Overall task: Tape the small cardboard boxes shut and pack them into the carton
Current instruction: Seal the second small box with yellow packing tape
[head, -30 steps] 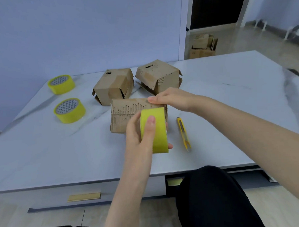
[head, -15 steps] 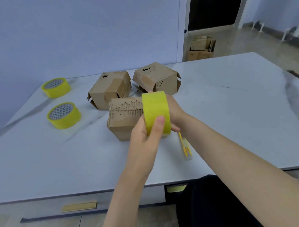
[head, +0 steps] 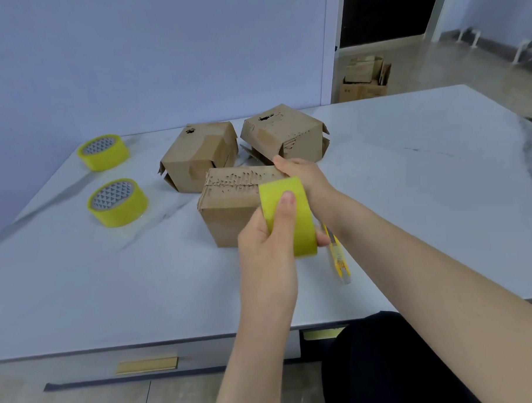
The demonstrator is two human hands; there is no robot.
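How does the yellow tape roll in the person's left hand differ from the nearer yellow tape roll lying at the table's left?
The held yellow tape roll is on edge, outer band toward the camera; the lying yellow tape roll rests flat, core opening up. The left hand grips the held roll; nothing touches the lying roll, which sits on the white table. Both are yellow rolls.
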